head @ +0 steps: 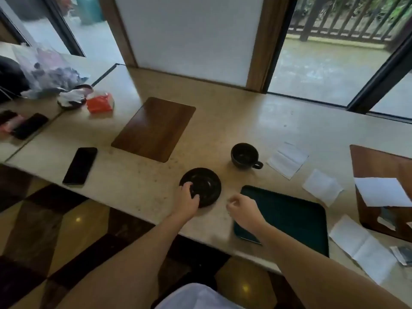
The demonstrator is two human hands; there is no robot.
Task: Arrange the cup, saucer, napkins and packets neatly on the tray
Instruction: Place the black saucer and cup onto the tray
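A dark round saucer [206, 185] lies on the stone counter, and my left hand [186, 198] grips its near-left rim. My right hand [242, 210] hovers with loosely curled fingers and holds nothing, just left of the dark teal tray [296, 217] at the counter's front edge. A dark cup [244, 156] stands upright behind the saucer, handle to the right. White napkins lie to the right: one [287, 159] near the cup, one [322, 187] beyond the tray, one [361, 248] near the front edge. A small packet [402, 255] lies at the far right.
A wooden board [153, 128] lies at mid-counter and another board [383, 186] with white paper at the right. A black phone [80, 166] sits on the left. A red tissue pack [100, 103], a bowl and a plastic bag stand at the back left.
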